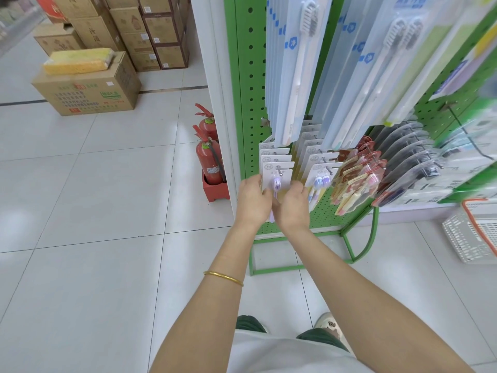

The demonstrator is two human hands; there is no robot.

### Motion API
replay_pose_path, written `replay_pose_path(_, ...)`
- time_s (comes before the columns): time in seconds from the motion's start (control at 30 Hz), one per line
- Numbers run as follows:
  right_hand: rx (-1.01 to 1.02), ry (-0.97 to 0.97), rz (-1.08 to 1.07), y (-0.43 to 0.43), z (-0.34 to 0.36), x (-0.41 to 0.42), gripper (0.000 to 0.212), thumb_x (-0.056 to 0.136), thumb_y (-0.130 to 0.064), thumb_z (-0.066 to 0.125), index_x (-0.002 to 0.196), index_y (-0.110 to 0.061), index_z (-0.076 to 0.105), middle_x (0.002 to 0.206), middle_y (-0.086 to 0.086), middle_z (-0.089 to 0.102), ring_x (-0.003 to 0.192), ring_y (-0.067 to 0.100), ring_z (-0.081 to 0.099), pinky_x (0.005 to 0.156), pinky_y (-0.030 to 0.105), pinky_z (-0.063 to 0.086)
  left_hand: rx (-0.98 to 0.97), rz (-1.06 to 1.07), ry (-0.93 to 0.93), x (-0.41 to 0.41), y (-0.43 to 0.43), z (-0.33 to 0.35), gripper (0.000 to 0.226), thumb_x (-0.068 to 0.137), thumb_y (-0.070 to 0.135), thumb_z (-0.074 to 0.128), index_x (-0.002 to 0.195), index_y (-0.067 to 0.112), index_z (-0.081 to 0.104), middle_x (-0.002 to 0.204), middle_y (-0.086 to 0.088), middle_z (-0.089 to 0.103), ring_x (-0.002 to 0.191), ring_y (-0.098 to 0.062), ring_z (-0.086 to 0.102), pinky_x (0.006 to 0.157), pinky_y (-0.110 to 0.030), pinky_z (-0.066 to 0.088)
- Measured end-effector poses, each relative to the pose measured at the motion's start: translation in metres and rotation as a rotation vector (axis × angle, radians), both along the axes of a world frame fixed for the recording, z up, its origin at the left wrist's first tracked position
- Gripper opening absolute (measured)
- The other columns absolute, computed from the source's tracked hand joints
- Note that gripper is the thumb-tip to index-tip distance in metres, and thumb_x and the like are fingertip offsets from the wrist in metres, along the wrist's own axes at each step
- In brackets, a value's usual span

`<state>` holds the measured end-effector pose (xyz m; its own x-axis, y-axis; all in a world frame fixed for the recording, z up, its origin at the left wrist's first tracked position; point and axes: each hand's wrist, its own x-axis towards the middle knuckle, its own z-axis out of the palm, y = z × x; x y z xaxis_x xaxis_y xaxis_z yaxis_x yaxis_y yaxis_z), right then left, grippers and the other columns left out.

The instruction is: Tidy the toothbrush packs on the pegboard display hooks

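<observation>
I face the green pegboard [251, 76] with both arms stretched towards its lower left part. My left hand [252, 203] grips the left edge of the front toothbrush pack [279, 179], fingers curled round the card. My right hand [291, 208] grips its right edge the same way, so the pack sits pinched between the two. It is a white card with a purple brush head showing between my hands. It hangs at the tip of the hook [280, 171] nearest the pegboard's left edge, in the lower row. Behind it on the same hook, more white cards step back towards the pegboard.

Further right along the pegboard's lower row hangs a second file of white packs [320, 168] with purple and blue brush heads, then red packs [357, 176], then dark grey packs [403, 157]. On the pegboard's upper row, long pale blue packs [293, 71] hang down, their lower ends overlapping the tops of the white cards.

A gold bangle [223, 278] circles my left forearm. Just left of the pegboard, two red fire extinguishers [209, 162] stand on the tiled floor [94, 211]. Well left of the pegboard sits a cardboard box [88, 92] with a yellow packet [79, 60] on top, and stacked cartons [150, 30] stand behind it. On the floor to the right of the pegboard's foot is a white plastic basket [465, 238] with an orange handle.
</observation>
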<state>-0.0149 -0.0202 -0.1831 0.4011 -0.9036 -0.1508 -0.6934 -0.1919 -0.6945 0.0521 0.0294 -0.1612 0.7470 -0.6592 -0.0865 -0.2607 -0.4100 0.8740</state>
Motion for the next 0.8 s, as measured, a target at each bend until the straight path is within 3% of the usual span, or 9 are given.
replay_pose_path(0.1, -0.005, -0.005, 0.003, 0.0, 0.0, -0.003, 0.057, 0.089, -0.032, 0.062, 0.13, -0.002, 0.036, 0.129, 0.015, 0.042, 0.115, 0.033, 0.048, 0.074, 0.037, 0.04, 0.02, 0.017, 0.042, -0.002, 0.002, 0.0, 0.009, 0.083, -0.001, 0.048, 0.077, 0.006, 0.051, 0.098, -0.035, 0.054, 0.095, -0.047, 0.049, 0.074, -0.046, 0.046)
replay_pose_path(0.2, -0.006, -0.01, 0.016, 0.002, 0.001, -0.005, 0.053, 0.09, -0.028, 0.062, 0.129, -0.001, 0.036, 0.129, 0.015, 0.042, 0.114, 0.032, 0.048, 0.076, 0.036, 0.04, 0.0, 0.088, 0.013, -0.002, 0.004, 0.005, 0.014, 0.078, -0.008, 0.042, 0.085, -0.005, 0.053, 0.09, -0.031, 0.051, 0.086, -0.047, 0.044, 0.08, -0.051, 0.043)
replay_pose_path(0.3, -0.011, -0.019, 0.022, 0.002, 0.004, -0.007, 0.051, 0.091, -0.024, 0.061, 0.129, -0.001, 0.036, 0.129, 0.016, 0.042, 0.116, 0.032, 0.047, 0.08, 0.037, 0.041, -0.003, 0.166, -0.142, 0.007, 0.001, 0.019, 0.046, 0.082, -0.009, 0.039, 0.126, -0.004, 0.05, 0.124, -0.023, 0.047, 0.115, -0.034, 0.047, 0.098, -0.036, 0.038)
replay_pose_path(0.37, -0.019, -0.026, 0.026, 0.002, 0.006, -0.008, 0.05, 0.091, -0.022, 0.06, 0.129, 0.0, 0.036, 0.131, 0.016, 0.041, 0.118, 0.032, 0.045, 0.083, 0.037, 0.041, -0.029, 0.133, -0.238, 0.015, -0.006, 0.029, 0.054, 0.084, -0.009, 0.039, 0.136, 0.003, 0.046, 0.132, -0.018, 0.044, 0.122, -0.028, 0.044, 0.102, -0.028, 0.033)
replay_pose_path(0.53, -0.015, -0.024, 0.029, 0.002, 0.009, -0.007, 0.048, 0.091, -0.022, 0.059, 0.129, -0.002, 0.036, 0.131, 0.015, 0.041, 0.119, 0.032, 0.045, 0.083, 0.038, 0.042, 0.031, -0.006, -0.386, 0.028, -0.026, 0.041, 0.056, 0.084, -0.013, 0.036, 0.136, 0.005, 0.048, 0.134, -0.016, 0.042, 0.125, -0.03, 0.038, 0.097, -0.027, 0.031)
replay_pose_path(0.8, -0.013, -0.012, 0.037, 0.002, 0.012, -0.007, 0.049, 0.092, -0.021, 0.058, 0.131, -0.001, 0.035, 0.132, 0.016, 0.04, 0.118, 0.032, 0.045, 0.083, 0.037, 0.041, 0.127, -0.096, -0.314, 0.043, -0.039, 0.035, 0.051, 0.08, -0.014, 0.034, 0.126, -0.003, 0.054, 0.126, -0.022, 0.043, 0.121, -0.035, 0.039, 0.097, -0.036, 0.038)
